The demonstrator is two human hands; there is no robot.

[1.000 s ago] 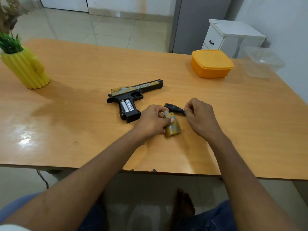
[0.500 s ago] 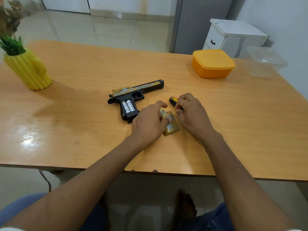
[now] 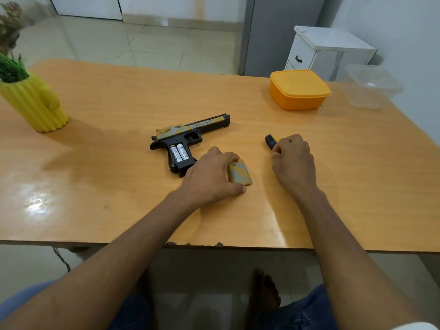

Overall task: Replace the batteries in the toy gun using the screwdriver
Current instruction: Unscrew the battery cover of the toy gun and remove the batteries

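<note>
At the far left edge of the frame a yellow ribbed pot (image 3: 33,103) with green leaves stands on the wooden bench (image 3: 119,96).

Toward the middle of the frame the toy gun (image 3: 190,134) lies flat on its side, barrel pointing to the upper right, handle toward the lower edge. The handle is uncovered, and two white batteries (image 3: 179,152) sit side by side in the open compartment.

Just right of the gun's handle, the left hand (image 3: 212,177) rests on the bench, its grip curled round the loose battery cover (image 3: 239,172); the thumb lies along the cover's near edge and the fingers bend over its far end. The cover lies on the bench, close to the handle but not touching it.

Further right, apart from the cover, the right hand (image 3: 294,160) lies knuckles up with its grip clamped on the screwdriver (image 3: 270,141). Only the black and yellow end of the tool pokes out at the upper left of the fist; the rest is hidden under the hand.

In the upper right of the frame an orange lidded box (image 3: 298,89) stands on the bench, and right of it, at the bench's corner, a clear plastic tub (image 3: 373,85). Behind them, off the bench, is a white cabinet (image 3: 328,48).
</note>
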